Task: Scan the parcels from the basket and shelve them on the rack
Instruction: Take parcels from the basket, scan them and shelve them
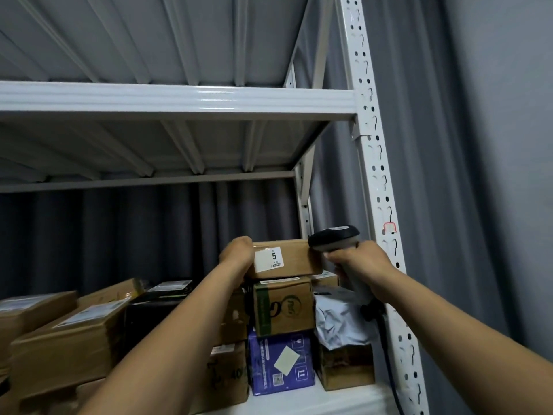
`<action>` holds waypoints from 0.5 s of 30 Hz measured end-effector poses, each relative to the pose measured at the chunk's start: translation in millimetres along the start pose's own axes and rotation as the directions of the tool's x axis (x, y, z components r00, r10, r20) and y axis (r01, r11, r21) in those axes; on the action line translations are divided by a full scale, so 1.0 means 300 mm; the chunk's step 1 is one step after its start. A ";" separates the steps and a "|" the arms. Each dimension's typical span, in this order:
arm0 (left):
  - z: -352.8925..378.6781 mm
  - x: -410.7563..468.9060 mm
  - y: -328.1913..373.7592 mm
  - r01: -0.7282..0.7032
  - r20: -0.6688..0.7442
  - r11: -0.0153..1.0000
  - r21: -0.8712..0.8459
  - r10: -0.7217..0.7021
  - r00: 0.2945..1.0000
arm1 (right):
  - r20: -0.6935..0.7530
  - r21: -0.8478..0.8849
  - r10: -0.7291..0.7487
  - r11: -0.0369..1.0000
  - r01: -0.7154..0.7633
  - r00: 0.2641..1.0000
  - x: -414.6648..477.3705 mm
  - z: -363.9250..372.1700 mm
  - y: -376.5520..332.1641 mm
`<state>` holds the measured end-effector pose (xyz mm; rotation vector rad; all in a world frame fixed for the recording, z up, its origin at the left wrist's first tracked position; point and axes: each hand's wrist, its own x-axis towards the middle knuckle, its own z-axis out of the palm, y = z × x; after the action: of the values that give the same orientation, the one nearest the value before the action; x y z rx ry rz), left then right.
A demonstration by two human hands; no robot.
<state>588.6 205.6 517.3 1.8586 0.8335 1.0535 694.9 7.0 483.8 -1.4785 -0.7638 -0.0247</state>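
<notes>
- Closest to you is the white shelf (pixel 314 402) of the rack (pixel 380 187). A purple box (pixel 281 363) sits at its front edge, with a brown box (pixel 347 366) just to the right of it. There's a crumpled grey mailer bag (pixel 341 322) dumped on top of the brown one.
- Over on the left you've got a pile of big cardboard boxes (pixel 65 339) and a black box (pixel 149 316) beside them, partly behind your left forearm.
- A green-print carton (pixel 282 307) stands on top of the purple box.
- The parcel (pixel 293 259) is the brown one with the white sticker (pixel 268 259) showing a 5. It's at the very top of that stack, lying flat right over the green-print carton. Can't tell if it's actually resting on the carton or a hair above it.
- Your left hand (pixel 236 254) has the parcel's left end, with the fingers curled over the top edge and out of sight.
- Your right hand (pixel 359 259) is wrapped tight round the handle of the scanner (pixel 333 238). The scanner's dark head is at the parcel's upper right corner, touching or just beside it, hard to say. Its cable (pixel 387 354) drops down along the rack's upright.
- Above all that is the next shelf beam (pixel 179 100).
- Furthest back, a grey curtain (pixel 478 175) hangs behind the rack and off to the right.
</notes>
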 end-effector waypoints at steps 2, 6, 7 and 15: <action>0.002 0.014 -0.008 -0.164 0.004 0.961 0.224 0.167 0.986 | 0.008 -0.015 0.001 1.000 -0.001 1.000 0.015 0.008 0.011; -0.009 0.046 -0.041 -0.430 0.209 0.831 0.354 0.378 0.902 | -0.015 -0.048 -0.004 0.999 0.003 1.000 0.038 0.021 0.023; -0.009 0.055 -0.048 -0.477 0.245 0.774 0.416 0.410 0.879 | -0.017 -0.051 -0.004 0.999 0.003 1.000 0.039 0.024 0.021; 0.041 0.067 -0.053 -0.477 0.216 0.681 0.556 0.435 0.874 | 0.010 0.013 0.047 0.999 -0.047 0.999 0.023 0.009 0.024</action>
<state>605.7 225.3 506.3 2.7403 0.7198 1.0878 702.4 13.4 480.6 -1.4842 -0.7353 0.0237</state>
